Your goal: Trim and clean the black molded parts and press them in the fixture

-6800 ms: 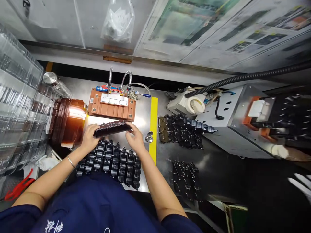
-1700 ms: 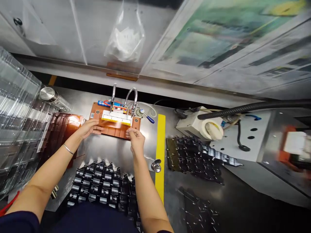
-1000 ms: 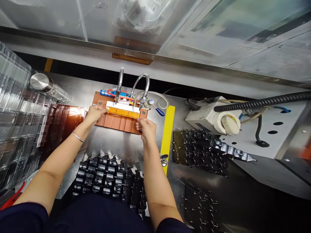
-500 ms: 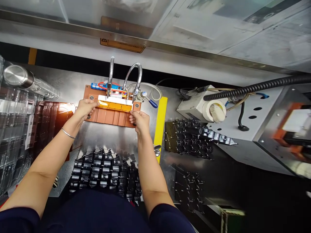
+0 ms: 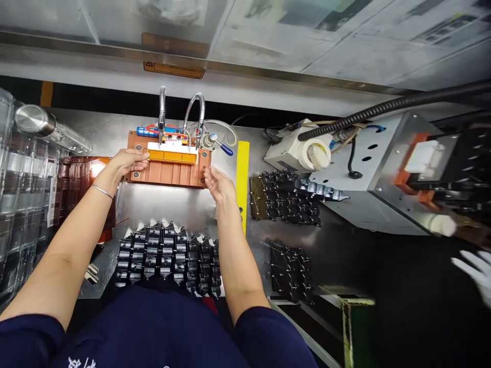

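Observation:
An orange film strip [image 5: 173, 157] with small dark marks along its edges lies across the front of a white block [image 5: 154, 146] on a copper-coloured fixture [image 5: 172, 176]. My left hand [image 5: 129, 160] pinches the strip's left end between thumb and fingers. Off the fixture's right edge, my right hand [image 5: 220, 185] is apart from the strip, its fingers loosely bent and nothing visible in them. Two bendable metal hoses [image 5: 162, 99] arch down to the white block. A lever with a blue handle [image 5: 226, 150] stands at the fixture's right.
Black moulded parts [image 5: 161, 250] lie in rows before me, with more black parts [image 5: 291, 199] beyond a yellow strip [image 5: 242, 179]. Clear trays [image 5: 23, 204] and a metal-capped bottle [image 5: 57, 130] stand left. A machine [image 5: 387, 179] and another person's white-gloved hand [image 5: 475, 271] are right.
My right hand has let go of the strip's right end and drawn away from it. My left hand keeps its pinch. The view has shifted, and a gloved hand has appeared at the right.

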A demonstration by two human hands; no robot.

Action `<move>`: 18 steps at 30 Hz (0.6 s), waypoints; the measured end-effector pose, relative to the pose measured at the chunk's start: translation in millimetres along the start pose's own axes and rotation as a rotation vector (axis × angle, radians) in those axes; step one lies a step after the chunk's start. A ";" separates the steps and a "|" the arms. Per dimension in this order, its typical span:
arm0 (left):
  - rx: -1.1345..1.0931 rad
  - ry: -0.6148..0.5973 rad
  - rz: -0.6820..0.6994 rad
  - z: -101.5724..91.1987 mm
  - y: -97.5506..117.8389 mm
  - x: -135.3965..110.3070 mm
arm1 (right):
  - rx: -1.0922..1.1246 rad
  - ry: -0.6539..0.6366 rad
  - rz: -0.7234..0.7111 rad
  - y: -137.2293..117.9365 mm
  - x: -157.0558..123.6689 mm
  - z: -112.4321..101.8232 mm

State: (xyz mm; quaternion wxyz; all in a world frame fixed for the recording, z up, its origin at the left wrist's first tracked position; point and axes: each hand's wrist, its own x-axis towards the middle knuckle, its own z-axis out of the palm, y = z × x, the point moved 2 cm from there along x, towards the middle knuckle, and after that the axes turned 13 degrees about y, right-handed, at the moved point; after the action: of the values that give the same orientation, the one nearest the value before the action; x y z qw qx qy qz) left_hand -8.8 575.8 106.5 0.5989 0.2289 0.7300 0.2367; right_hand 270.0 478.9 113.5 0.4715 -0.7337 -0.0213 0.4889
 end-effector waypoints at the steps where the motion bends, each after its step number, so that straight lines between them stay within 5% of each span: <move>1: -0.005 0.000 0.031 -3.2 -2.2 -2.7 | -0.015 -0.007 -0.054 5.4 -14.3 -19.7; 4: 0.005 0.060 0.151 -14.3 -15.7 -16.5 | -0.270 -0.050 -0.288 36.2 -62.3 -99.2; 7: -0.006 0.167 0.241 -20.4 -37.5 -37.2 | -0.418 0.268 -0.396 86.6 -100.2 -182.9; 9: -0.008 0.168 0.236 -17.4 -54.1 -52.6 | -0.431 0.350 -0.311 126.5 -115.2 -216.1; 14: -0.017 0.039 0.202 -7.0 -83.3 -85.1 | -0.369 0.196 -0.175 186.2 -128.0 -232.8; 18: -0.012 0.062 0.327 -20.8 -90.5 -98.8 | -0.385 0.331 -0.304 156.6 -135.1 -237.8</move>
State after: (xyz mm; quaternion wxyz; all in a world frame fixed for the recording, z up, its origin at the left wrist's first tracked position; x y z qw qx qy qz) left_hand -16.3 442.4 129.7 0.5308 0.3336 0.7000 0.3421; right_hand 307.8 166.0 114.5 0.3886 -0.8678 -0.1459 0.2733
